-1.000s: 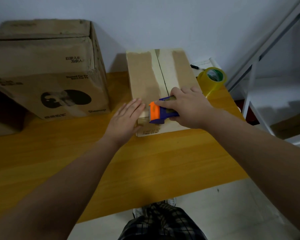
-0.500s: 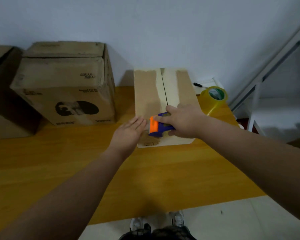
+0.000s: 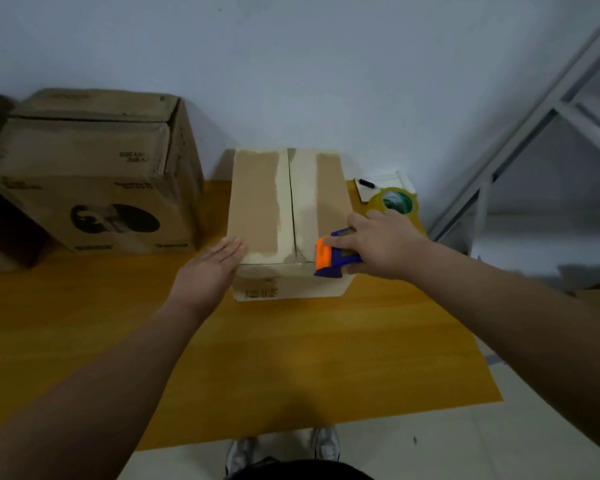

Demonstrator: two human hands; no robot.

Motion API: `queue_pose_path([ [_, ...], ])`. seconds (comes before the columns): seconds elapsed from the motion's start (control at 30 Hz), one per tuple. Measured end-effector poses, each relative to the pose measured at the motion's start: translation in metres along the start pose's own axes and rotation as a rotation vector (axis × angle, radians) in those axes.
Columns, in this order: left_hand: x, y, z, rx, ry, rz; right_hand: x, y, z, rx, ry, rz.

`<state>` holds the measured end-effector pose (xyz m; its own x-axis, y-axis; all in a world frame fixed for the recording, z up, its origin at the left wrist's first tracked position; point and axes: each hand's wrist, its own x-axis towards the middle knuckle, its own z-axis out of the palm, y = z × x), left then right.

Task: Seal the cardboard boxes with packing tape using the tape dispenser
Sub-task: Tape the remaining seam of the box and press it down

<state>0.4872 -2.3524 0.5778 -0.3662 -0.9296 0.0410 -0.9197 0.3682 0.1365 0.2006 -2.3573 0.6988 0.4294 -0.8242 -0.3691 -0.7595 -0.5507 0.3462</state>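
Landmark: small box (image 3: pixel 257 202), a closed cardboard carton on the counter (image 3: pixel 291 358), far end against the wall.
Small box top: two flaps met at a centre seam running near to far. Pale strips flanked the seam, with brown board outside them.
Tape dispenser (image 3: pixel 329 259): blue body, orange front. It sat on the near right top edge of the small box, touching it, orange end toward the seam.
Right hand (image 3: pixel 381 247): came in from the right of the small box, fingers curled round the dispenser's blue body and clamped on it.
Left hand (image 3: pixel 212 268): at the near left corner of the small box, fingers straight and together, flat against the carton, gripping nothing.
Fresh tape: couldn't tell if any lay on the small box; too blurred.
Big box (image 3: pixel 94 188): left of the small box with a gap between, on the counter. It stood taller, with a black round print on its near face.
Tape roll (image 3: pixel 395 202): yellowish with a green core label, right of the small box, just beyond the right hand.
Pad (image 3: pixel 385 180) and pen (image 3: pixel 366 183): a white pad with a black pen on it, right of the small box at its far end.
Frame (image 3: pixel 534 133): white metal, well right of the small box, off the counter.
Shoes (image 3: pixel 323 445): on the floor, nearer than the small box, at the counter's near edge.
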Motion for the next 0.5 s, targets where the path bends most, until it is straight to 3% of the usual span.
queue_pose_path([
  [0.5,-0.002,0.036,-0.011,0.131,-0.049,-0.116,0.028,-0.011,-0.014,-0.151,0.0,-0.047],
])
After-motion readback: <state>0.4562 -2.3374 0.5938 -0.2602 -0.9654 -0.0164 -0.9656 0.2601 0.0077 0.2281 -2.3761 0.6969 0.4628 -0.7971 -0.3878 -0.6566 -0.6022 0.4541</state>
